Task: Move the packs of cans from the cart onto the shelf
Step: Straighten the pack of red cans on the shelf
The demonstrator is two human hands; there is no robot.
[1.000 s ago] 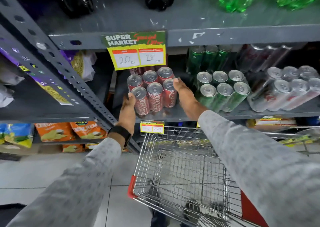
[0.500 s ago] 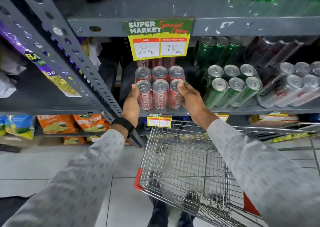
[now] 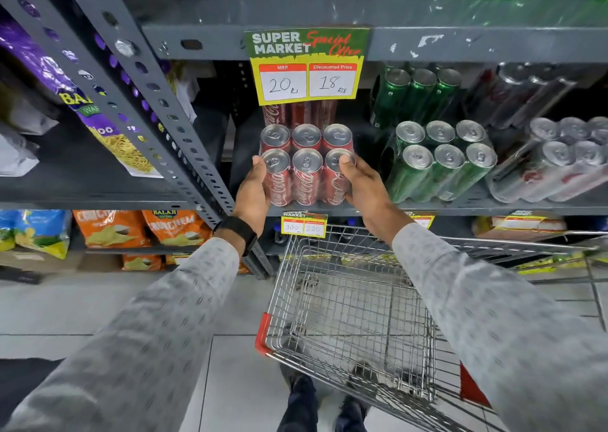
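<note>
Here the red six-pack (image 3: 306, 165) stands at the front edge of the middle shelf (image 3: 493, 206), held from both sides. The left hand (image 3: 251, 191) presses its left face, fingers wrapped on the wrap; the right hand (image 3: 363, 184) clasps its right face, thumb on a can top. A narrow gap separates this pack from the green six-pack (image 3: 441, 158) on its right; dark open room lies to its left, up to the slotted upright (image 3: 158, 102). Counted: six red tops, six green tops, two price tags. More red cans (image 3: 299, 114) stand behind, half hidden by the offer sign (image 3: 307, 64). The silver pack (image 3: 566, 165) is cut off at the frame edge. The cart (image 3: 348, 316) below holds no packs.
</note>
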